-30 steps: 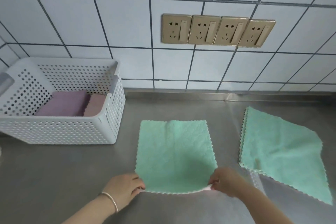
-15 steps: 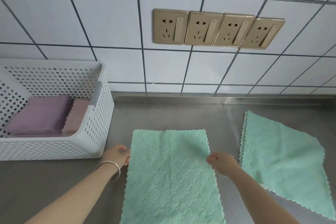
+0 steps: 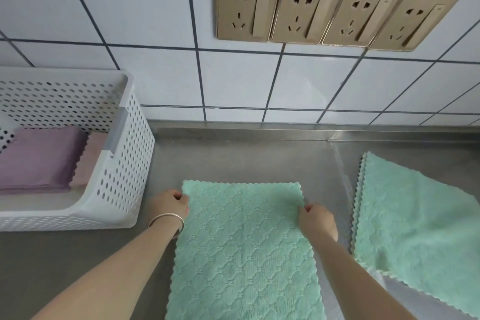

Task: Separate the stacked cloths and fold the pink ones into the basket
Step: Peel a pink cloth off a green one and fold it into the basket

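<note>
While both arms reach forward over the steel counter (image 3: 259,158), the head view shows a green cloth (image 3: 246,254) lying flat between them, its quilted diamond pattern facing up and its scalloped far edge running straight across. The left hand (image 3: 170,206) grips the cloth's far left corner, fingers curled over the edge with the thumb side against the fabric; a silver bangle (image 3: 167,221) circles that wrist. The right hand (image 3: 315,219) pinches the far right corner, fingertips drawn together on the scalloped border. The cloth's near end runs out of the bottom of the view, so its full length cannot be told.

To the right, well apart from the held cloth, a small stack of green cloths (image 3: 415,228) lies on the counter at an angle, layered edges showing along its left side; a pale edge of another layer peeks out beneath its lower corner.

At the left stands a white perforated basket (image 3: 122,184), its near wall dipped low. Inside it rests a folded purple-pink cloth (image 3: 39,161), and just beside that, touching its right edge, a folded paler pink cloth (image 3: 89,161) lies against the basket's right wall.

Behind the counter rises a white tiled wall (image 3: 130,8) with dark grout, carrying a row of four gold-coloured sockets (image 3: 335,11), each with a rocker switch, set side by side.
</note>
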{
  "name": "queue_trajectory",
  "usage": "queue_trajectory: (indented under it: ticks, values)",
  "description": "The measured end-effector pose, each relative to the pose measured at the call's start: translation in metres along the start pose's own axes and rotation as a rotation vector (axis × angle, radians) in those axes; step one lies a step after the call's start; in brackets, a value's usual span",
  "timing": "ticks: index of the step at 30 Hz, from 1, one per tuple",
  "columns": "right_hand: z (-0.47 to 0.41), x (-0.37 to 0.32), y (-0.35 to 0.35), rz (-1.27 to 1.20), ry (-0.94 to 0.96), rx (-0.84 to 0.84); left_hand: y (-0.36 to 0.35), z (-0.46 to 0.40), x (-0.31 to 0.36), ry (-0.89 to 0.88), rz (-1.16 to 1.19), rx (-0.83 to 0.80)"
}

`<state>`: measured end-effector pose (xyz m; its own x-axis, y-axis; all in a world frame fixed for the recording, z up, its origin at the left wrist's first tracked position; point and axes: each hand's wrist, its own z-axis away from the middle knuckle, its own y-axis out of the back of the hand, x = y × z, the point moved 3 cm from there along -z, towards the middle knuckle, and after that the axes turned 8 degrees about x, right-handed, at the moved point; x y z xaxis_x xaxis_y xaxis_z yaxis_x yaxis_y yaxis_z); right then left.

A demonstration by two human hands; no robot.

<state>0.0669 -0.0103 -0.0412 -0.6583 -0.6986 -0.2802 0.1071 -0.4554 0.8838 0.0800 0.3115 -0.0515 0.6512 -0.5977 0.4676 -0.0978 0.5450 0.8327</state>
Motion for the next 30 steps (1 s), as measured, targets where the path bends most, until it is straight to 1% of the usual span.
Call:
queue_trajectory:
  ticks: [1, 3, 4, 5, 7, 10, 13, 15, 16, 17, 19, 22, 25, 28, 30]
  values:
    - [0.0, 0.0, -0.001, -0.013, 0.0, 0.006, -0.002, -0.001, -0.001, 0.013, 0.019, 0.008]
    - [0.001, -0.001, 0.0, -0.031, -0.003, 0.042, -0.002, 0.001, -0.001, 0.078, 0.14, 0.017]
    - [0.004, -0.002, 0.002, -0.029, 0.009, 0.068, -0.001, 0.002, 0.0, 0.086, 0.171, 0.04]
    - [0.007, -0.004, 0.003, -0.017, 0.044, 0.097, 0.002, 0.006, 0.001, 0.054, 0.14, 0.067]
    - [0.023, -0.009, 0.005, 0.016, 0.179, 0.125, 0.005, 0.02, 0.001, -0.075, 0.057, 0.063]
    - [0.058, -0.008, -0.005, 0.072, 0.497, 0.081, 0.002, 0.061, -0.004, -0.356, 0.017, -0.083]
    - [0.101, 0.008, -0.02, 0.075, 0.798, 0.108, -0.004, 0.105, -0.022, -0.642, -0.098, -0.19]
    - [0.123, 0.022, -0.028, 0.056, 0.938, 0.128, -0.007, 0.129, -0.034, -0.785, -0.161, -0.254]
    - [0.132, 0.029, -0.032, 0.068, 0.975, 0.13, -0.007, 0.139, -0.041, -0.838, -0.179, -0.266]
    - [0.136, 0.034, -0.038, 0.082, 0.995, 0.139, -0.008, 0.145, -0.048, -0.882, -0.192, -0.26]
    - [0.149, 0.048, -0.043, 0.087, 1.004, 0.134, -0.006, 0.159, -0.059, -0.968, -0.305, -0.223]
    - [0.157, 0.067, -0.046, 0.065, 1.021, 0.137, -0.007, 0.175, -0.073, -1.045, -0.359, -0.204]
    - [0.161, 0.077, -0.039, 0.156, 1.024, 0.129, -0.004, 0.186, -0.076, -1.12, -0.414, -0.214]
    - [0.169, 0.087, -0.038, 0.269, 1.065, 0.138, -0.005, 0.193, -0.082, -1.115, -0.435, -0.248]
    - [0.171, 0.091, -0.039, 0.318, 1.083, 0.163, -0.005, 0.193, -0.084, -1.101, -0.468, -0.219]
